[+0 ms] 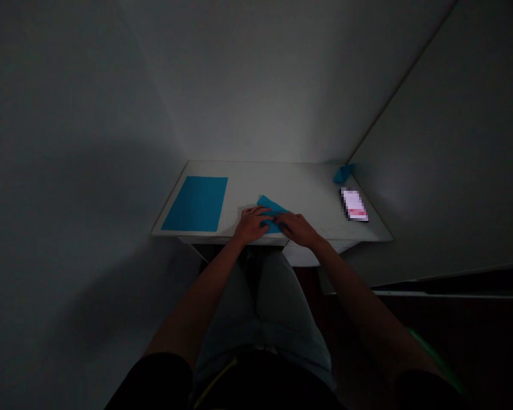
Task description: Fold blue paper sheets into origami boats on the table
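A folded piece of blue paper (270, 204) lies near the front edge of the white table, partly covered by both hands. My left hand (253, 223) rests on its left side, fingers reaching over the paper. From the right, my right hand (296, 226) touches the paper, its fingers bent and close together near the fingertips of the left. Whether the right fingers pinch the paper is too small and dark to tell. A flat blue sheet (197, 204) lies to the left of the hands.
The white table (290, 176) stands against walls at the back and right. At its back right corner sits a folded blue paper shape (343, 173). A phone (354, 205) with a lit, blurred-out screen lies in front of that shape.
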`<state>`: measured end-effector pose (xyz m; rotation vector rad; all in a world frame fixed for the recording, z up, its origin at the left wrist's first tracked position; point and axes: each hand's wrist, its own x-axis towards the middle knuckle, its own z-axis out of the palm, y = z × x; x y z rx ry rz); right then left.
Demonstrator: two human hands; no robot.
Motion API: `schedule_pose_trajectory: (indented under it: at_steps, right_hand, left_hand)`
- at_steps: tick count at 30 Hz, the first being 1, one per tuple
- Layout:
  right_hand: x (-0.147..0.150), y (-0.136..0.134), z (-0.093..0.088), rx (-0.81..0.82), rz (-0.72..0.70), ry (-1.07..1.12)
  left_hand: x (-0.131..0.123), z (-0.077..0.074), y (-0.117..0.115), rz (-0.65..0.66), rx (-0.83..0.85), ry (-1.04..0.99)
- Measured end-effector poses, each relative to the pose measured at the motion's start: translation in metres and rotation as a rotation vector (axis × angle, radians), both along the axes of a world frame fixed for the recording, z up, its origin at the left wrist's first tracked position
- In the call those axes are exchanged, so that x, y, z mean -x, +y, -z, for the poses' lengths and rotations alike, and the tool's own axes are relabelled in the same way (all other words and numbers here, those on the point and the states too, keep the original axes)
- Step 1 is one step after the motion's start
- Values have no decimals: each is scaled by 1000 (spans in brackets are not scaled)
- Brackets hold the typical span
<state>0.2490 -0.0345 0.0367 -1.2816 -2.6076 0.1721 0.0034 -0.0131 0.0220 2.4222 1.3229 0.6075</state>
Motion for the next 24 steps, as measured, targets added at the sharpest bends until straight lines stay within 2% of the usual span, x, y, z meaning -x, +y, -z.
schedule_pose_trajectory:
  at_steps: [4, 6, 15, 20, 24]
  right_hand:
    - [7, 1, 3, -18, 22, -40]
    - [15, -1, 4, -48, 60, -72]
    - [54, -4, -5, -119, 331, -195]
    - [47, 10, 2, -134, 411, -181]
    - [31, 17, 5, -113, 397, -182]
  left_hand:
    - [-1, 0, -2, -163, -44, -68]
    - [-2, -2, -3, -200, -49, -71]
    - [-3, -6, -8, -153, -49, -29]
    - [-3, -3, -7, -111, -40, -21]
    - [-2, 0, -5, -73, -44, -34]
